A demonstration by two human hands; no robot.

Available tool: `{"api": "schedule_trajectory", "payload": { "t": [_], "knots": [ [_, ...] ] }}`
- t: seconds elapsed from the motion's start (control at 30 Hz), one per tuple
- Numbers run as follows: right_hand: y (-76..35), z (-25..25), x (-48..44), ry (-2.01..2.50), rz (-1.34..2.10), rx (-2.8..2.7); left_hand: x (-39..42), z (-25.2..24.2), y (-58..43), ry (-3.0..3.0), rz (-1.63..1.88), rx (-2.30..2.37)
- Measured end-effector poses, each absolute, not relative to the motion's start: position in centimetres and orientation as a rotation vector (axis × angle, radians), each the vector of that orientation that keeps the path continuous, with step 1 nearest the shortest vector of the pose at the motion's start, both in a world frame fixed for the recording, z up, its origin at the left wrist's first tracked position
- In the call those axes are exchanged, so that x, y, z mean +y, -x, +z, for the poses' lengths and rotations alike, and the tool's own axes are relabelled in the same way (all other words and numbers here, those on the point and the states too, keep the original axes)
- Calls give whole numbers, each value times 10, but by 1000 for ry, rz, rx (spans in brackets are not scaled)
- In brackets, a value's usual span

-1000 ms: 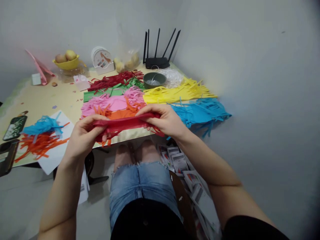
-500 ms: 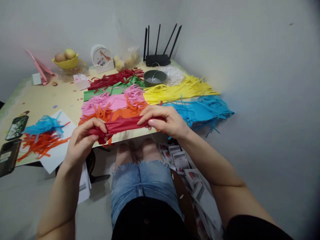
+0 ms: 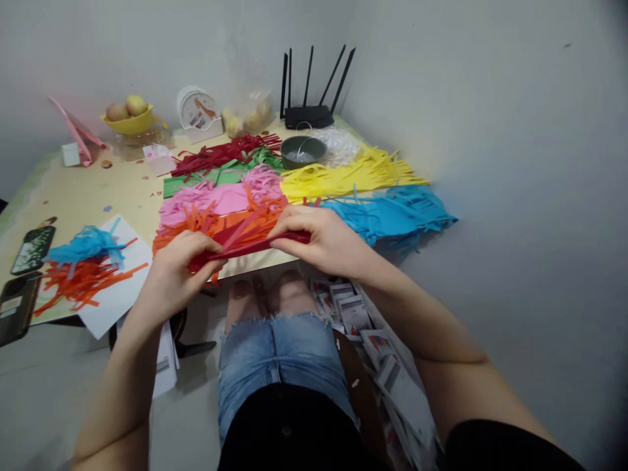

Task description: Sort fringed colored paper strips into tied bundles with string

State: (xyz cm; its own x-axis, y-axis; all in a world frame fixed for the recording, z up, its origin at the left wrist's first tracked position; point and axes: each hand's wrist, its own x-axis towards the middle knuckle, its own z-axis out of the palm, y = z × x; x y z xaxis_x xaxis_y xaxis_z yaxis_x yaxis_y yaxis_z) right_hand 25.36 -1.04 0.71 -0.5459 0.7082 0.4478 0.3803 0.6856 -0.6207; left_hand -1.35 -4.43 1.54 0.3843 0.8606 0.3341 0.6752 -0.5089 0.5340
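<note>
Both hands hold a folded strip of dark red paper (image 3: 255, 246) level over the table's near edge. My left hand (image 3: 176, 271) pinches its left end with thumb on top. At the right end, my right hand (image 3: 321, 241) has its fingers closed over the strip. Just behind the strip lies fringed orange paper (image 3: 230, 222), then pink (image 3: 220, 199), green (image 3: 196, 182) and dark red fringed sheets (image 3: 220, 154). Yellow (image 3: 348, 178) and blue (image 3: 392, 212) fringed sheets lie to the right.
A green bowl (image 3: 303, 151) and a black router (image 3: 309, 116) stand at the back of the tan table (image 3: 93, 193). Blue and orange scraps (image 3: 83, 265) lie on white paper at left, beside a phone (image 3: 32, 248). Printed cards (image 3: 373, 347) litter the floor by my knees.
The red paper has been pressed from a loose bunched band into a thin flat strip. Both hands moved slightly forward over the table edge and closer to the orange sheet.
</note>
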Motion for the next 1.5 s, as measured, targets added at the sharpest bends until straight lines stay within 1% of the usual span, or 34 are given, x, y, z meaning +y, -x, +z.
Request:
{"api": "schedule_trajectory", "payload": {
  "t": [0.1, 0.3, 0.43, 0.63, 0.8, 1.0, 1.13, 1.33, 1.5],
  "knots": [
    [-247, 12, -11, 833, 617, -2286, -40, 24, 4, -2311, 680, 1298],
    [-247, 28, -17, 906, 694, -2302, -26, 30, -11, -2068, 556, 1123],
    [-254, 27, -15, 912, 846, -2158, -26, 26, -2, -1869, 724, 1140],
    [-248, 7, -15, 793, 1189, -1766, -43, 17, 2, -1459, 1031, 1134],
    [-244, -7, -15, 656, 1280, -1608, -48, 10, 0, -1347, 1214, 1037],
    [-242, -7, -15, 641, 1246, -1630, -48, 2, -3, -1361, 1321, 914],
    [-243, -6, -17, 641, 1105, -1757, -50, -2, 1, -1513, 1287, 931],
    [-242, -6, -22, 716, 735, -1926, -53, -2, -4, -1960, 1316, 1158],
    [-242, -5, -23, 793, 678, -1930, -53, -2, -5, -2126, 1278, 1308]
  ]
}}
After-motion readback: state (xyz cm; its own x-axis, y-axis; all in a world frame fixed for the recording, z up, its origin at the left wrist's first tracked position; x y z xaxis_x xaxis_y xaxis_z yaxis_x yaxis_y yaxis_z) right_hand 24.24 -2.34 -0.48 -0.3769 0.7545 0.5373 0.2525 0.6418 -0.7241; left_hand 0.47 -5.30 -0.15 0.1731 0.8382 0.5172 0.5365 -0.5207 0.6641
